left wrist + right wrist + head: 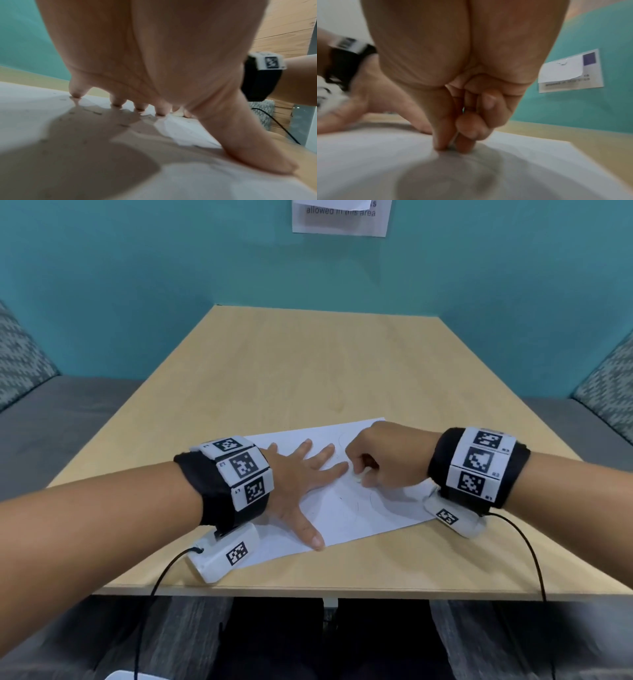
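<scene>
Even bright indoor light, soft shadows under hands, blurred wrist views, wide-angle edge distortion

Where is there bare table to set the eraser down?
The far half of the table, between the paper and the wall, is bare. So is the strip along the near edge, below the paper. It is crowded mid-paper, where the left hand presses flat and the right hand pinches the eraser.

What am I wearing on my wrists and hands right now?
The left hand and right hand are bare, forearms without sleeves. The left wristband and right wristband are black, faced with white tiles printed with black square codes. Beneath them sit the left box and right box, white, each with one code and a thin black cable.
</scene>
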Motion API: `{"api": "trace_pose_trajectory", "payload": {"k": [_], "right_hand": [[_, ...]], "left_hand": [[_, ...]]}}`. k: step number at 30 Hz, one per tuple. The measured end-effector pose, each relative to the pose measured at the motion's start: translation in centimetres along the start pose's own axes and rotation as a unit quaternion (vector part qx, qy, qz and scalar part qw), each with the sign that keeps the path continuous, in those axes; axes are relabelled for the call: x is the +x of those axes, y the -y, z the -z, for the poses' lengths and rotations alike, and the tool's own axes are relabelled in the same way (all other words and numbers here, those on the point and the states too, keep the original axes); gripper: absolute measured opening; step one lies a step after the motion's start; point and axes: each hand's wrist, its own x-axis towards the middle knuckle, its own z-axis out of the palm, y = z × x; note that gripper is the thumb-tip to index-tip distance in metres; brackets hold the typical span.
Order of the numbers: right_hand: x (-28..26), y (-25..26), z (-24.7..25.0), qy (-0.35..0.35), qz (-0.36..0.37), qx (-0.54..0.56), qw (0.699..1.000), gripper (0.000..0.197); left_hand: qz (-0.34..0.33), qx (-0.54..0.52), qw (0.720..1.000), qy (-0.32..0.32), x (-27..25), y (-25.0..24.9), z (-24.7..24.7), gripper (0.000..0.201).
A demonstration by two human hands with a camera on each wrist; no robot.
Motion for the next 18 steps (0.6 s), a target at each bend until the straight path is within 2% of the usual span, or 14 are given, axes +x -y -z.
{"api": "trace_pose_trajectory", "payload": {"k": [3,6,10,13,16,18], "right_hand": [[-0.6,1.2,-0.9,0.029,0.027,0.017,0.999,0.008],[-0.7,0.8,-0.8,0.023,0.018,0.038,0.999,0.009],[-0.6,0.7,-0.7,0.022,0.024,0.058,0.998,0.010],[-1.2,1.5,-0.7,0.010,0.028,0.056,0.998,0.009],[-2.4,3.7,-2.0,0.043,0.072,0.067,0.994,0.012],[-2.6,4.1,-2.0,0.062,0.079,0.074,0.992,0.011]], "left_hand": [[-0.007,-0.001,1.000,0.006,-0.1,0.3,-0.1,0.126],[-0.005,0.009,1.000,0.018,0.0,0.0,0.7,0.124],[-0.043,-0.021,0.999,-0.014,0.8,-0.8,1.2,0.104],[-0.053,-0.019,0.998,-0.031,1.1,-1.1,0.6,0.100],[-0.056,-0.020,0.998,-0.031,0.7,-1.5,0.8,0.082],[-0.057,-0.022,0.998,-0.032,0.6,-1.6,0.9,0.078]]}}
